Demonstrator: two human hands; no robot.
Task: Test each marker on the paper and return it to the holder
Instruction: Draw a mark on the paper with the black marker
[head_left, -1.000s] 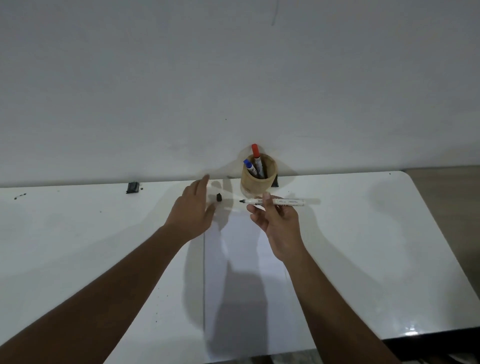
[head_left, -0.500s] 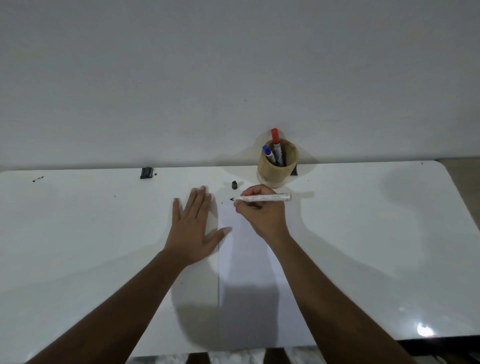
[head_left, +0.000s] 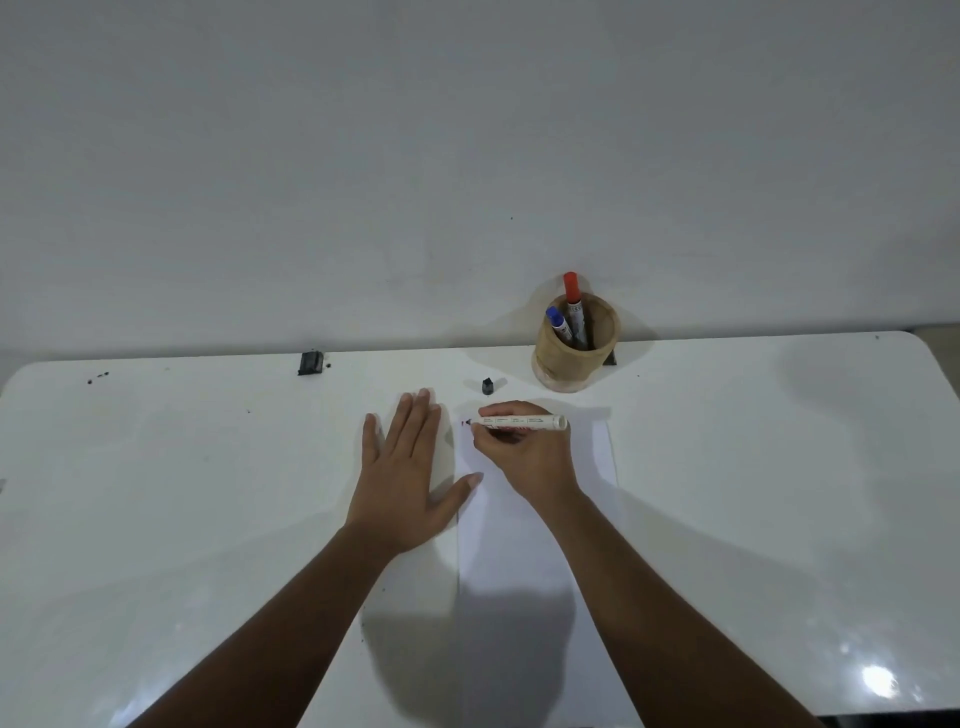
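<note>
Faintly printed, unreadable labelling lines the marker (head_left: 521, 422) in the right hand (head_left: 524, 457).

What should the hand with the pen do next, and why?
Probably drag the marker a little across the paper to make a clear line. The right hand has its tip down at the sheet's top, only a tiny mark shows, and the left hand lies flat at the paper's edge.

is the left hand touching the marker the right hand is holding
Apart. In the head view the left hand lies flat at the paper's left edge, and bare white surface shows between its fingertips and the tip of the marker gripped by the right hand.
</note>
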